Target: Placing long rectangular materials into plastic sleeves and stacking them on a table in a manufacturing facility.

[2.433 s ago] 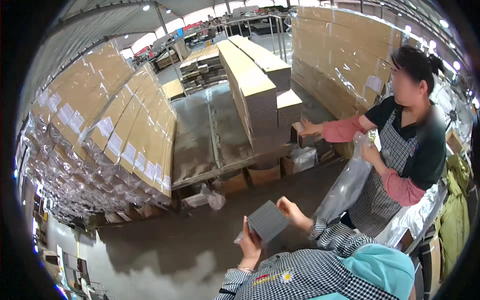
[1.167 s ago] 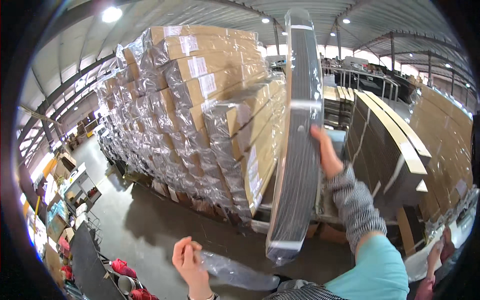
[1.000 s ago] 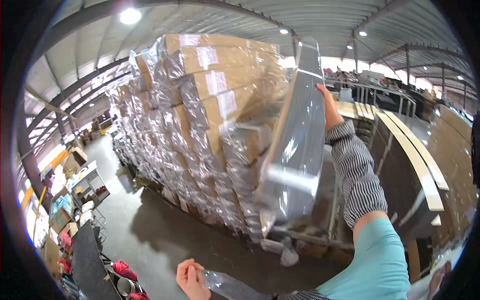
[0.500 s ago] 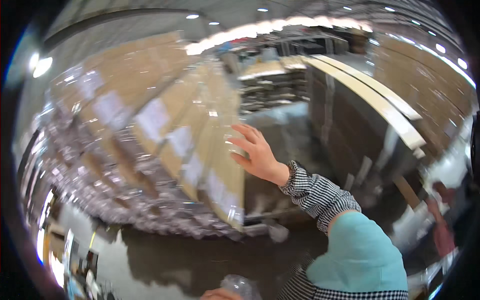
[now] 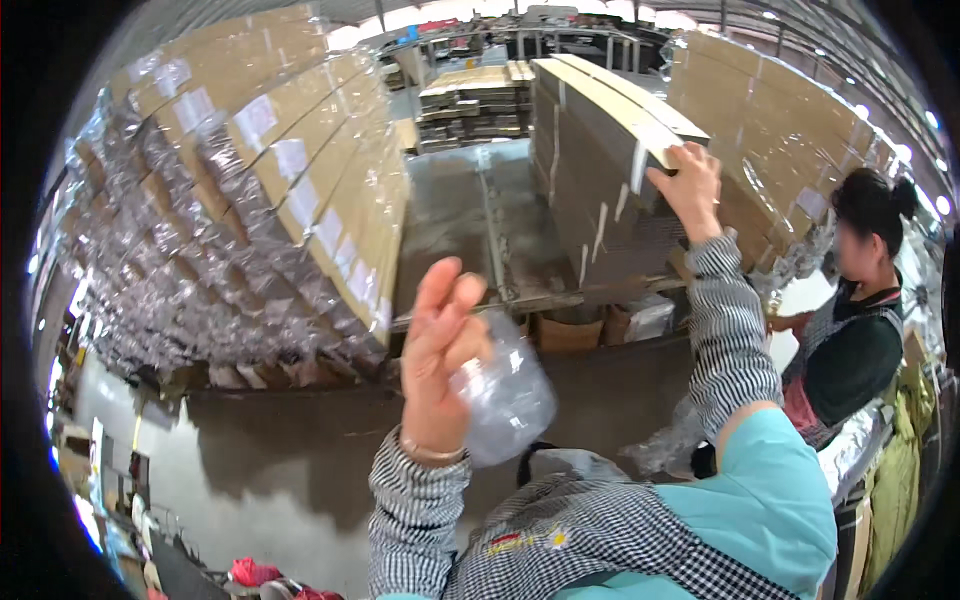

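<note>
My left hand (image 5: 440, 350) is raised in front of me, its fingers closed on a crumpled piece of clear plastic wrap (image 5: 510, 400) that bulges out beside the palm. At the near end of a tall, flat carton (image 5: 600, 170), my right hand (image 5: 690, 185) is curled over the top corner, thumb on the dark side and fingers on the pale top edge. This carton stands on edge in a row with another. Part of the plastic is hidden behind my left fingers.
Plastic-wrapped cartons (image 5: 330, 160) with white labels rise at the left, and another wrapped stack (image 5: 770, 130) stands at the right. Flat boards (image 5: 475, 105) are piled farther back. A co-worker (image 5: 850, 320) stands close on my right. Brown boxes (image 5: 570, 330) sit under the platform.
My view has steadied and swung left to right. My right hand has gone from open in mid-air to the carton's corner. My left hand has risen into view with the plastic wrap.
</note>
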### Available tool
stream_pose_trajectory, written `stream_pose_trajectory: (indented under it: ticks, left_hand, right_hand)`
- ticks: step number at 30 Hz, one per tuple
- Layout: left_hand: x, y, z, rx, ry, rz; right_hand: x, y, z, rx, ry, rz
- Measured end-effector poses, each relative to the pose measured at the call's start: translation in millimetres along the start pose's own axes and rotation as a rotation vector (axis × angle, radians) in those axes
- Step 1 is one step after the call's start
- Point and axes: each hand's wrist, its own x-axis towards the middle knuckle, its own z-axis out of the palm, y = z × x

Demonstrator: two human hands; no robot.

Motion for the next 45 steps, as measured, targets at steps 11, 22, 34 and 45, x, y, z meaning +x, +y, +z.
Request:
stream_pose_trajectory:
  ticks: [11,22,34,45]
  left_hand:
    - [45,-88,88,-0.194,-0.322,-0.174]
    - [49,-175,103,0.875,-0.287,0.111]
    - [57,-208,91,0.382,-0.654,-0.304]
    - [123,-224,111,0.922,-0.680,-0.041]
  right_hand:
    - [-159,-53,-182,1.749,-0.789,0.015]
    - [-137,81,-180,1.371,-0.008,0.041]
    - [-125,158,-149,2.445,-0.848,-0.028]
    - [-95,211,-89,1.109,-0.098,-0.409]
